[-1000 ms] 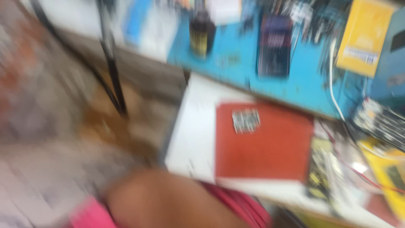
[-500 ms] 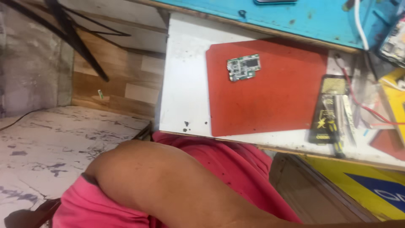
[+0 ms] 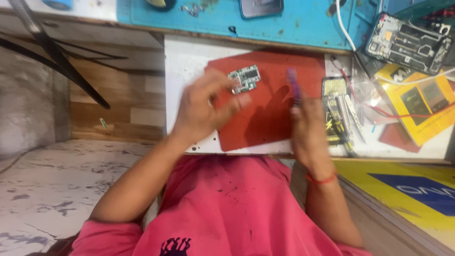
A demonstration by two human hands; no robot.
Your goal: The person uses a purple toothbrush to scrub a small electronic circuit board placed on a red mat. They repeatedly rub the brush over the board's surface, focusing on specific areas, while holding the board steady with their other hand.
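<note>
Red mat (image 3: 275, 118) sits on the white desk (image 3: 189, 66), with a small green circuit board (image 3: 245, 78) at its 11 o'clock corner; left hand (image 3: 208, 108) is over the mat's 9 o'clock edge, fingers loosely curled, fingertips at the board's lower edge, contact blurred so cannot tell if it grips. Right hand (image 3: 309, 129) at the mat's 3 o'clock edge is closed around a thin purple tool (image 3: 294, 87) pointing toward 12. Black-and-yellow tool pack (image 3: 335, 111) lies just beside that hand at 3 o'clock; an opened phone (image 3: 407, 42) sits at 1 o'clock.
</note>
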